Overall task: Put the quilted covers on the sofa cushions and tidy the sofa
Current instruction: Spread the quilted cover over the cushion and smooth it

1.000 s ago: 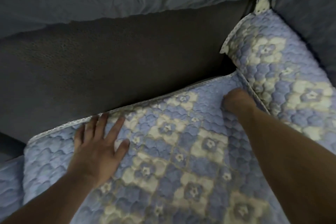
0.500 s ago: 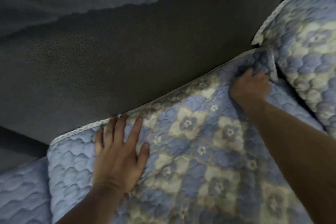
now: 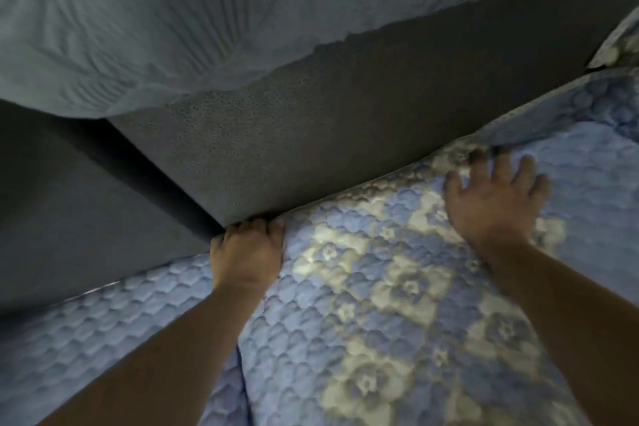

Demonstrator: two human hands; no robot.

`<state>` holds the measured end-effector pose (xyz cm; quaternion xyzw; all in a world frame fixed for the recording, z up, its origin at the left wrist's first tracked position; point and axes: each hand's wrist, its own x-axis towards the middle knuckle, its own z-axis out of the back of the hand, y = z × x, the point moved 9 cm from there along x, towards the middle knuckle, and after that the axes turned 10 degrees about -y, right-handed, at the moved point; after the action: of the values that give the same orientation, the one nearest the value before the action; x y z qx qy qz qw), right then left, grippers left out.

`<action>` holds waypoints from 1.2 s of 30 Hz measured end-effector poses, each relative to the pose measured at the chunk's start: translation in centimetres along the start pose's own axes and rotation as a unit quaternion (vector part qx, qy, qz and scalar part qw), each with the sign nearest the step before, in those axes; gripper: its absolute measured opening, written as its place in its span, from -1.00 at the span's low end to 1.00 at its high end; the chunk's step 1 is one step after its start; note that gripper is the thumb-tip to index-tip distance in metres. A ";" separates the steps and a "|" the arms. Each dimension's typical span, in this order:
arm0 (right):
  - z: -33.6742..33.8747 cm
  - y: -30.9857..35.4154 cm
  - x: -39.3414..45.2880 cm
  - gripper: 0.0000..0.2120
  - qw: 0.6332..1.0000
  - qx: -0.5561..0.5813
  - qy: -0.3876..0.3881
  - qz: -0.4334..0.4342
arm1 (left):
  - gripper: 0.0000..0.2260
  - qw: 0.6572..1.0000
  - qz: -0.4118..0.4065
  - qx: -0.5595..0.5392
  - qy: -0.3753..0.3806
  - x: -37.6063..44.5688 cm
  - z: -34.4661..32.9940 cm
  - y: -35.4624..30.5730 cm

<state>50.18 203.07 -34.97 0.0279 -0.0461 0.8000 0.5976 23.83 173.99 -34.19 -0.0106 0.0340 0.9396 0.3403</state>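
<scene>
The left hand sits at the back corner of the covered seat cushion, its fingers curled down into the gap where the cushion meets the dark grey sofa back; the fingertips are hidden, so it cannot be told whether they pinch the quilted cover's edge or only push it down. The right hand lies spread and flat on the blue floral quilted cover near its back edge, fingers wide, holding nothing. Risks, as a judgement: if the left hand tucks too hard at one corner, the cover may be dragged sideways and its white trimmed edge may ride up out of the gap further along; the fold visible just beyond the right hand may stay as a crease unless it is pressed flat. A second covered cushion lies just beside the first on the left, their edges touching, and a third covered piece shows at the far right edge. A lighter grey-blue back cushion overhangs the sofa back. The lighting is dim, the picture is slightly blurred, and nothing of the room beyond the sofa is in view.
</scene>
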 end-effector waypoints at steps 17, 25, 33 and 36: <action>1.3 1.3 -0.9 -0.34 0.996 0.063 0.053 -0.022 | -0.39 0.989 0.045 -0.096 0.106 -10.2 -3.6 -3.5; 4.6 7.2 -27.2 -0.38 0.965 0.075 0.101 0.231 | -0.52 0.968 -0.036 -0.195 0.156 -8.1 1.5 2.6; 5.0 6.9 -27.1 -0.39 0.954 0.005 0.251 0.164 | -0.73 0.958 0.080 -0.263 0.084 -43.9 12.7 11.8; 6.5 5.9 -35.4 -0.38 0.924 0.031 0.341 0.170 | -0.77 0.939 -0.004 -0.339 0.052 -52.8 18.5 11.2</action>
<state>54.52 166.97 -32.25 -0.2363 0.1811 0.8519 0.4308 57.28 133.05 -12.81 -0.1745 -0.2693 0.8920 0.3183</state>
